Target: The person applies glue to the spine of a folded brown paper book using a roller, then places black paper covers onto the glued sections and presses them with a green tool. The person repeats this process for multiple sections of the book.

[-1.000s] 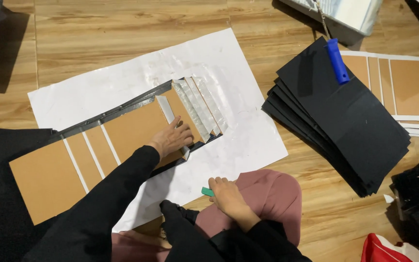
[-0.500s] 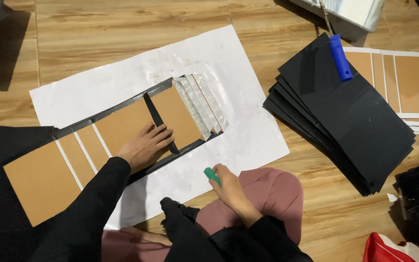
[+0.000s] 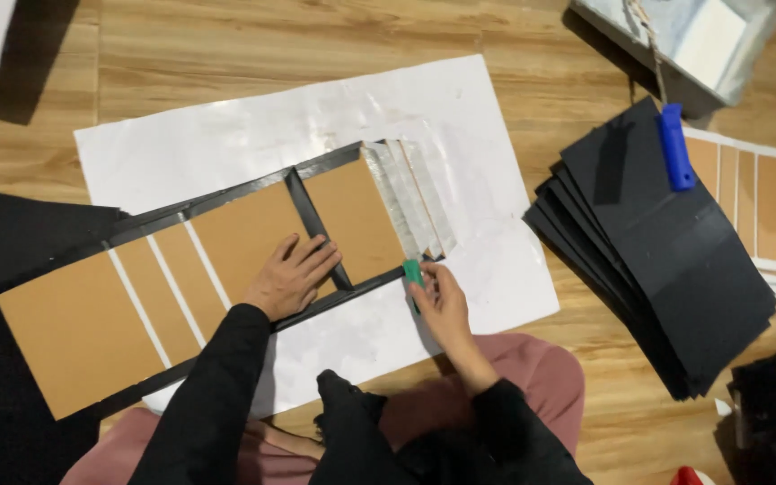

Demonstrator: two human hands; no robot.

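Lying across the white paper sheet (image 3: pixel 226 144) on the wooden floor: a long brown cardboard panel (image 3: pixel 83 328) edged in black, running from eight o'clock toward one o'clock. Pressed flat on the panel near centre, the left hand (image 3: pixel 287 277), fingers spread open and resting beside a black strip (image 3: pixel 316 229). Just right, at the panel's lower edge, the right hand (image 3: pixel 440 305), fingers closed around a small green tool (image 3: pixel 413 271). At three o'clock, a stack of black sheets (image 3: pixel 666 269) with a blue handle (image 3: pixel 675 148) on top.
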